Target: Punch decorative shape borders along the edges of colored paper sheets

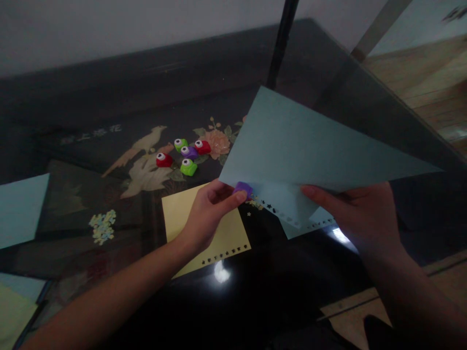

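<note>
My left hand [211,211] is closed around a small purple paper punch [242,189], its thumb on top. The punch sits at the edge of a light blue sheet of paper [299,141], tilted up above the table. Punched holes, one of them a star, run along the sheet's lower edge beside the punch. At the sheet's near side, my right hand [361,209] pinches it with the thumb on top. Below lie a yellow sheet [229,233] with a row of holes and another blue sheet [292,231], partly hidden. Small punched bits [253,203] are scattered under the punch.
Several red, green and purple punches [188,167] stand on the dark glossy table [233,301]. A pile of punched bits [102,227] lies to the left. Blue paper [22,211] and yellow paper [14,316] are at the left edge. A dark pole [282,43] rises behind.
</note>
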`<state>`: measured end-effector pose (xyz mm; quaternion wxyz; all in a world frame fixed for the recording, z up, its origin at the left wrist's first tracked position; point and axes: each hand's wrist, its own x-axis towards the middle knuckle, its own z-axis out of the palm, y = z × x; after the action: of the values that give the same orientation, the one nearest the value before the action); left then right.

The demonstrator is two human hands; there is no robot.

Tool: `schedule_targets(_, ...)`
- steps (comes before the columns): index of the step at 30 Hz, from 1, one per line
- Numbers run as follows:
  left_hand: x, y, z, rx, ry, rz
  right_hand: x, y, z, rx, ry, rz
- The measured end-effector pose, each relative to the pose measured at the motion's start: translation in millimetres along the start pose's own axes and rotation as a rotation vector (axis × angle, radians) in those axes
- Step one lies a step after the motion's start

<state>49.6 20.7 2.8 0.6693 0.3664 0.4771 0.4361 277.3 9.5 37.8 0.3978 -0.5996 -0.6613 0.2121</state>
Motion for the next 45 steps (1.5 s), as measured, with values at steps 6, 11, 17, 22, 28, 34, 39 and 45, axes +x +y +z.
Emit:
schedule_targets(6,0,1,0,0.000,-0.039,-0.002,-1,1,-1,-0.011,0.001,-0.028)
schedule_targets(11,-2,3,3,0.028,-0.072,0.009,-6,0,-7,-0.019,0.028,-0.010)
schedule_targets(17,-5,2,7,0.093,-0.082,-0.027,-26,11,-13,-0.102,0.035,0.055)
schedule_targets(22,-5,2,6,0.143,-0.128,-0.053,-36,17,-7,-0.033,0.108,0.129)
schedule_targets(28,-2,7,4,0.159,-0.172,-0.117,-33,21,-3,-0.004,0.068,0.191)
schedule_targets(34,-2,12,4,0.212,-0.178,-0.184,-32,23,-3,-0.019,0.017,0.195)
schedule_targets(39,-3,12,5,0.213,-0.162,-0.251,-34,26,-2,0.001,0.009,0.196)
schedule_targets(45,-4,11,5,0.191,-0.174,-0.249,-32,26,-4,-0.028,0.028,0.201)
